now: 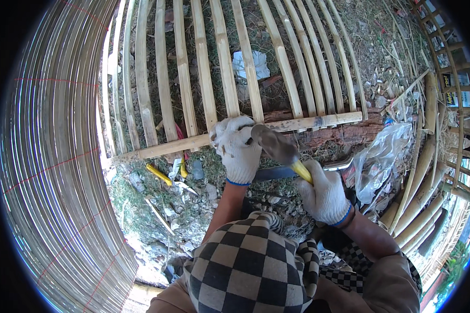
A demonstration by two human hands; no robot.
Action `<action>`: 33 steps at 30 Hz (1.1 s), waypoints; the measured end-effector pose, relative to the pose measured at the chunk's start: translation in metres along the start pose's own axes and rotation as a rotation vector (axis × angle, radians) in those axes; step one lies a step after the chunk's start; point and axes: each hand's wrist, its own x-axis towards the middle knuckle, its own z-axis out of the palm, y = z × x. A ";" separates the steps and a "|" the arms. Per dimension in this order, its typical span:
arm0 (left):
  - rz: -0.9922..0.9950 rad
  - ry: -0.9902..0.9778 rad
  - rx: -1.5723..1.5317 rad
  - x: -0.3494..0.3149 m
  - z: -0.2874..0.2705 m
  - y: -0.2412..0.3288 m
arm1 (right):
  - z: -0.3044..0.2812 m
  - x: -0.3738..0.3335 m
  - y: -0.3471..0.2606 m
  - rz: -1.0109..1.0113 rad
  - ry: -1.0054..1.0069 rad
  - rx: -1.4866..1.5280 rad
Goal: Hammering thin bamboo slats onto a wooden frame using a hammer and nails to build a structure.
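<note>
My left hand [236, 148], in a white knitted glove, is closed over the bamboo crosspiece [167, 147] of a slatted bamboo frame [222, 57]. Its curled fingertips rest among the slats, and whether they also pinch something small is hidden. My right hand [322, 193], gloved alike, grips a hammer [277, 146] by its yellow handle. The hammer's dark head reaches up and left, overlapping the edge of my left glove in the view; contact cannot be made out. Several pale slats run away from me across the crosspiece.
A tool with yellow handles [159, 175] lies on the littered ground left of my left hand. A dark flat blade [274, 173] shows between my hands. Clear plastic sheeting [378, 161] and bamboo poles [420, 172] lie to the right. A bamboo slat screen [57, 156] stands left.
</note>
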 end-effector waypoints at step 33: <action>0.006 -0.227 0.053 0.021 -0.053 -0.019 | 0.016 0.017 0.045 0.060 -0.124 -0.179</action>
